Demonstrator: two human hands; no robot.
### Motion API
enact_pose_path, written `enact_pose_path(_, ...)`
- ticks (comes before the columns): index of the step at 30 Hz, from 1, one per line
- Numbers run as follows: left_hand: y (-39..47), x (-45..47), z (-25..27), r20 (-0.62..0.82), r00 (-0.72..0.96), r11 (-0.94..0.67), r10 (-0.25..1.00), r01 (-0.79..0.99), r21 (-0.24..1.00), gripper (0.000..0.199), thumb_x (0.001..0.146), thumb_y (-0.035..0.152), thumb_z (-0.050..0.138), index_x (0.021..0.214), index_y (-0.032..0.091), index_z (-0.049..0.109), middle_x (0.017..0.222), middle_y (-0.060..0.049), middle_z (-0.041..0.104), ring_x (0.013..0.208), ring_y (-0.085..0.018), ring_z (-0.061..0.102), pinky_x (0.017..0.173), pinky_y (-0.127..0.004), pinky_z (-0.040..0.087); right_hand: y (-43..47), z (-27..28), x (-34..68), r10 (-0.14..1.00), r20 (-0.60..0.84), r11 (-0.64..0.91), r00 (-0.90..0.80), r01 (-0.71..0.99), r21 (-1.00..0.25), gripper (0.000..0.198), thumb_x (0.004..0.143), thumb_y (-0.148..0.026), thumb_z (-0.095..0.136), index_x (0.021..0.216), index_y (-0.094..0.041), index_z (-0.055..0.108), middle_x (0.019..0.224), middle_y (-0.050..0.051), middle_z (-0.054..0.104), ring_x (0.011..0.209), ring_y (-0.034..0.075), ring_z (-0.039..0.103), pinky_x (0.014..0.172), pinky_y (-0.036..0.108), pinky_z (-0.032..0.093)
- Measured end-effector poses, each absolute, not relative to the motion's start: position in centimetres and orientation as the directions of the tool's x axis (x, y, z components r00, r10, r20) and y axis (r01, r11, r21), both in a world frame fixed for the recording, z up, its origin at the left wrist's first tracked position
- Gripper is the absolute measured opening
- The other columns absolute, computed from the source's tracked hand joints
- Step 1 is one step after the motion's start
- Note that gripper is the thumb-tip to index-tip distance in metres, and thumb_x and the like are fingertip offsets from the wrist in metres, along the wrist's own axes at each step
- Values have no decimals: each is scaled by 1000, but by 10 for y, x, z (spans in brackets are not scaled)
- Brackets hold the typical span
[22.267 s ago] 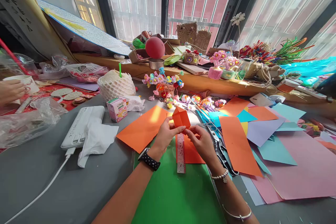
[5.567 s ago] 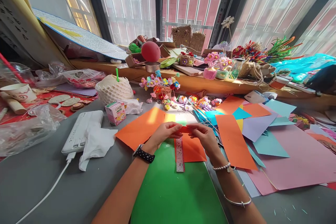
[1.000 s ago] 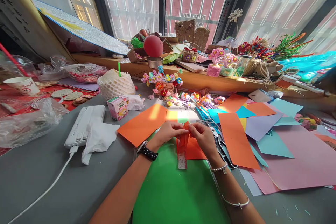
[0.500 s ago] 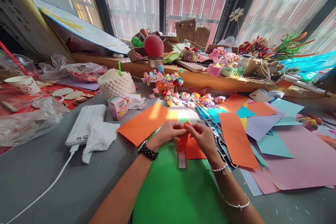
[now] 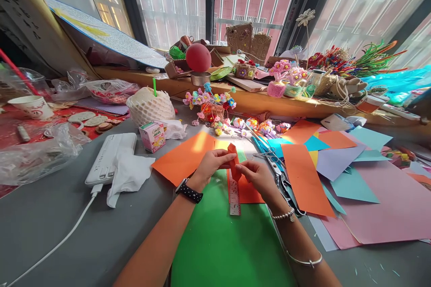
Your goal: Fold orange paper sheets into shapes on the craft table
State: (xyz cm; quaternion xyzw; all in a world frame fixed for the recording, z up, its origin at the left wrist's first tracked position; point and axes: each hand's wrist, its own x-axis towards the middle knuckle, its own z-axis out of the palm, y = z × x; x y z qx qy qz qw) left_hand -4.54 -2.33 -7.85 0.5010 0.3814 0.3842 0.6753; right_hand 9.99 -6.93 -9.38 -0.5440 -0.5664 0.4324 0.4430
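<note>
Between my hands is a small folded strip of orange paper (image 5: 233, 161), held up above the green mat. My left hand (image 5: 213, 164) pinches its left side near the upper part. Lower down on its right edge, my right hand (image 5: 256, 176) pinches it between thumb and fingers. Beneath lies a clear ruler (image 5: 235, 197) with printed markings, resting partly on an orange sheet (image 5: 252, 190) and partly on the green mat (image 5: 229, 246). Its upper end is hidden by the strip and my hands.
Scissors (image 5: 286, 188) lie right of my right hand, beside another orange sheet (image 5: 305, 179). Coloured papers (image 5: 380, 202) spread further right. On the left are a white power bank (image 5: 109, 157) with a cable and a small pink carton (image 5: 152, 137). Paper flowers (image 5: 266, 126) sit behind.
The orange strip has turned more upright and more of it shows. My right hand has slid down to its lower part, while my left hand has shifted slightly left.
</note>
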Motion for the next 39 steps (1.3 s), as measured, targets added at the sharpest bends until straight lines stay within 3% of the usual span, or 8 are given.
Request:
enact_pose_path(6, -24, -45, -80, -119, 473, 180, 873, -85, 980, 26, 57, 30, 72, 74, 11, 64, 76, -4, 62, 75, -15, 58, 74, -28, 46, -69, -94, 101, 995, 102, 95, 8, 301, -949, 27, 69, -45, 56, 63, -19, 63, 62, 2, 66, 58, 16, 56, 55, 27, 41)
enact_pose_path(14, -23, -45, -79, -139, 448, 193, 883, -77, 978, 32, 54, 35, 72, 72, 10, 64, 73, -6, 64, 72, -17, 59, 74, -31, 46, -71, -91, 101, 997, 40, 25, 71, 202, -979, 33, 70, -50, 53, 59, -19, 60, 44, -4, 47, 37, 9, 38, 38, 23, 29)
enact_pose_path(27, -26, -46, -77, -152, 488, 208, 860, -63, 976, 34, 53, 38, 72, 70, 10, 64, 70, -6, 66, 71, -18, 61, 76, -32, 46, -73, -87, 102, 999, 12, 7, 30, 177, -984, 27, 66, -46, 58, 60, -19, 59, 51, -3, 54, 39, 8, 38, 38, 21, 30)
enact_pose_path(31, -26, -46, -77, -143, 489, 196, 860, -59, 979, 32, 55, 37, 72, 71, 10, 65, 71, -6, 66, 71, -18, 61, 76, -32, 46, -72, -89, 102, 998, 51, 44, 26, 212, -976, 25, 68, -43, 57, 61, -19, 60, 55, -2, 58, 47, 10, 46, 45, 23, 36)
enact_pose_path(34, -26, -46, -79, -103, 519, 165, 849, -75, 983, 28, 59, 33, 69, 75, 11, 64, 76, -5, 65, 73, -17, 60, 77, -31, 46, -71, -90, 103, 997, 81, 76, 15, 209, -975, 22, 68, -40, 59, 61, -19, 59, 59, -1, 60, 55, 12, 51, 55, 24, 40)
enact_pose_path(39, -25, -45, -80, -88, 506, 159, 858, -99, 982, 33, 59, 27, 71, 85, 11, 59, 78, -4, 62, 74, -15, 59, 74, -30, 46, -71, -90, 103, 998, 61, 62, -11, 200, -978, 22, 68, -40, 59, 62, -18, 60, 58, -1, 59, 54, 12, 50, 53, 23, 38)
